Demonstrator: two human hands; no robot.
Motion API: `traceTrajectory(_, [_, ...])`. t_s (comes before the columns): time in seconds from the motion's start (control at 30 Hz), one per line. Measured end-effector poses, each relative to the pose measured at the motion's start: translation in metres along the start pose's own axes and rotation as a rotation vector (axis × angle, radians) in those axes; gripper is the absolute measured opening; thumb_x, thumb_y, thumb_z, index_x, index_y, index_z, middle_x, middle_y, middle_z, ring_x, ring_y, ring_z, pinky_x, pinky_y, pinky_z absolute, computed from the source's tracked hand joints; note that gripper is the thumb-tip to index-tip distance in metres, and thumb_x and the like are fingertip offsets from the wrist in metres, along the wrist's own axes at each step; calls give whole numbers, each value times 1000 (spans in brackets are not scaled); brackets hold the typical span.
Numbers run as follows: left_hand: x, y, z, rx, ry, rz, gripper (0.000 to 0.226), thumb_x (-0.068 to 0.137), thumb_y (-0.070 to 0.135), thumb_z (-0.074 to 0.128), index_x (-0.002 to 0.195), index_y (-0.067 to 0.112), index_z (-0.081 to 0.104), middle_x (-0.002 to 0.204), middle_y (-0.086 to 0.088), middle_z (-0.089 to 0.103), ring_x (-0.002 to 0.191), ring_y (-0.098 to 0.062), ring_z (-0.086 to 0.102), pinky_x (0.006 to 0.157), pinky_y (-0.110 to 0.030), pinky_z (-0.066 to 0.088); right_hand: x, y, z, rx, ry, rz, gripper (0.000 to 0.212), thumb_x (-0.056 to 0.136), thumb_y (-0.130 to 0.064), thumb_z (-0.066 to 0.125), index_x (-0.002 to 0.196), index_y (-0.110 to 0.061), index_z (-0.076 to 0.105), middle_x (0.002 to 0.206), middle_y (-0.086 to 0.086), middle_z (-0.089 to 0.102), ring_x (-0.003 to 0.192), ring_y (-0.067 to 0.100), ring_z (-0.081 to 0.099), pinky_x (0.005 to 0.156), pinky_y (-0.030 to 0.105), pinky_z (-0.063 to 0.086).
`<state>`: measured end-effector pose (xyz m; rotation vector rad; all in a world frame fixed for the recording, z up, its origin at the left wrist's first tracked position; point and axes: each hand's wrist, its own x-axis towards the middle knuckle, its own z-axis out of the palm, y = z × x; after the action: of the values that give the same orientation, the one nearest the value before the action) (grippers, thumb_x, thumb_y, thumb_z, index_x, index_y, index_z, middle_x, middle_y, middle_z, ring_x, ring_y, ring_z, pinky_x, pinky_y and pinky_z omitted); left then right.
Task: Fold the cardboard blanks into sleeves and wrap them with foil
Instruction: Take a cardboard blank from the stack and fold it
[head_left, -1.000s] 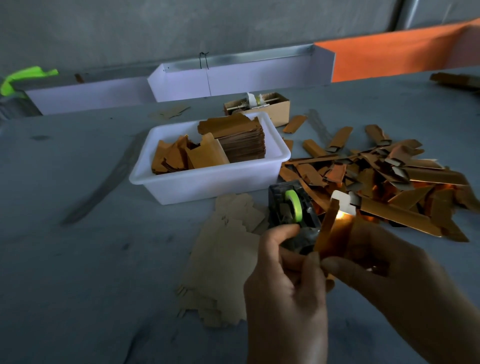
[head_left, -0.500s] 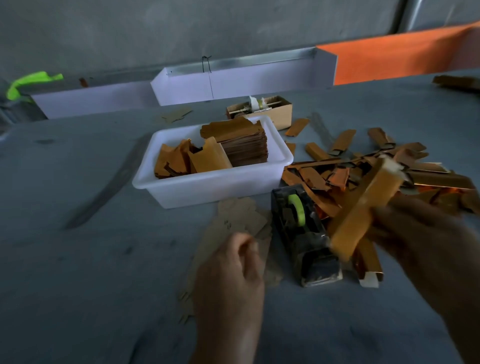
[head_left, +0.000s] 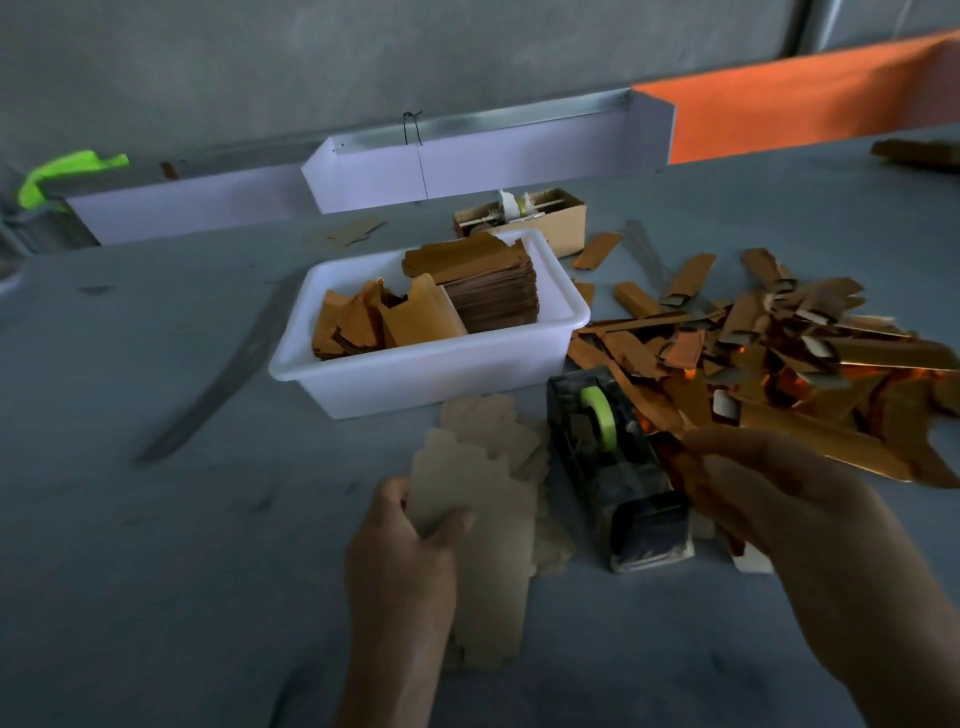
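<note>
Head view of a foil-wrapping station on a grey desk (head_left: 156, 545). The left hand (head_left: 400, 556) pinches the near edge of the top pale-brown flat cardboard blank (head_left: 483, 519), thumb on its face and fingers beneath, apparently to lift one sheet from the loose pile of pale die-cut blanks (head_left: 493, 447) lying directly before the person. The right hand (head_left: 779, 499) hovers with fingers loosely curled over the near edge of the heap of finished copper-foil sleeves (head_left: 769, 364); motion blur and dim light prevent telling whether it holds a piece.

The black desktop tape dispenser with a lime-green roll (head_left: 613, 457) stands between the blank pile and the heap, probably so that either hand reaches it. The white rectangular plastic tub (head_left: 426, 374) lies just behind the blanks and holds the cut copper-coloured foil sheets (head_left: 488, 291), one neat stack to the right and a looser group to the left, likely as the wrapping supply. Sleeves lie piled at the right, apparently dropped there on completion.

Counts: two hands; one dispenser; one tub; one small open brown cardboard box (head_left: 524, 218) behind the tub. Blanks in the pile: several, overlapping, not countable. Finished sleeves: some dozens, too tangled to count. Foil sheets: too many and too tightly stacked to count.
</note>
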<state>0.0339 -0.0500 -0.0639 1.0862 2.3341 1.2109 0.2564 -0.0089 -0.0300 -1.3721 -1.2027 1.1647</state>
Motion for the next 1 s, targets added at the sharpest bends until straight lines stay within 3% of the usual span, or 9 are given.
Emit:
traceTrajectory(0.1, [2, -3, -5, -93, 72, 24, 20, 73, 25, 78, 79, 16, 61, 71, 5, 64, 66, -12, 59, 52, -17, 38, -2, 1, 2, -45, 0, -34, 23, 86, -8, 58, 82, -28, 71, 79, -8, 71, 81, 17, 66, 73, 32, 48])
traceTrajectory(0.23, [4, -3, -8, -189, 35, 63, 26, 87, 23, 64, 71, 4, 59, 61, -12, 59, 57, -18, 49, 59, -38, 43, -7, -1, 5, -170, 50, -132, 24, 86, -13, 60, 78, -35, 67, 70, -7, 68, 71, 17, 61, 61, 28, 44])
traceTrajectory(0.33, [2, 5, -19, -274, 37, 80, 23, 89, 30, 62, 76, 12, 57, 58, -9, 52, 55, -9, 41, 57, -34, 36, -11, -5, 7, -229, 99, -200, 25, 85, -17, 60, 78, -40, 65, 73, -12, 66, 70, 7, 58, 58, 24, 40])
traceTrajectory(0.5, [-7, 24, -35, -696, -218, -81, 24, 87, 27, 61, 74, 8, 67, 84, -2, 67, 84, -17, 59, 81, -35, 41, -18, -11, 14, -184, 64, -238, 18, 81, -21, 58, 82, -36, 69, 75, -11, 69, 66, 5, 61, 54, 20, 48])
traceTrajectory(0.6, [-14, 36, -38, -812, -274, -157, 21, 74, 26, 63, 83, 12, 75, 95, -13, 74, 95, -24, 67, 93, -46, 49, -26, -15, 23, -172, -34, -254, 18, 80, -20, 60, 84, -35, 70, 78, -11, 69, 69, 3, 65, 56, 11, 48])
traceTrajectory(0.67, [-16, 40, -39, -864, -279, -194, 28, 67, 24, 63, 86, 7, 73, 93, -15, 74, 91, -26, 70, 87, -44, 53, -30, -17, 29, -199, -89, -263, 19, 82, -19, 62, 86, -36, 68, 77, -14, 69, 70, -1, 64, 58, 7, 47])
traceTrajectory(0.77, [-19, 46, -38, -973, -364, -223, 19, 68, 17, 59, 76, 3, 71, 82, -17, 74, 70, -21, 71, 61, -31, 59, -34, -17, 38, -225, -187, -232, 17, 81, -24, 64, 91, -38, 64, 79, -18, 67, 77, -8, 62, 63, 7, 48])
traceTrajectory(0.87, [-22, 48, -35, -993, -421, -220, 23, 68, 15, 59, 81, -2, 66, 81, -21, 71, 68, -25, 68, 62, -35, 57, -36, -16, 43, -184, -225, -149, 12, 81, -26, 65, 88, -35, 64, 76, -18, 67, 75, -9, 61, 61, 7, 47])
traceTrajectory(1.0, [-25, 45, -34, -829, -529, -108, 25, 59, 10, 77, 84, 11, 75, 86, -18, 73, 73, -30, 69, 69, -44, 53, -35, -13, 46, -155, -185, -110, 8, 79, -26, 68, 79, -32, 63, 76, -24, 65, 71, -6, 60, 57, 12, 45])
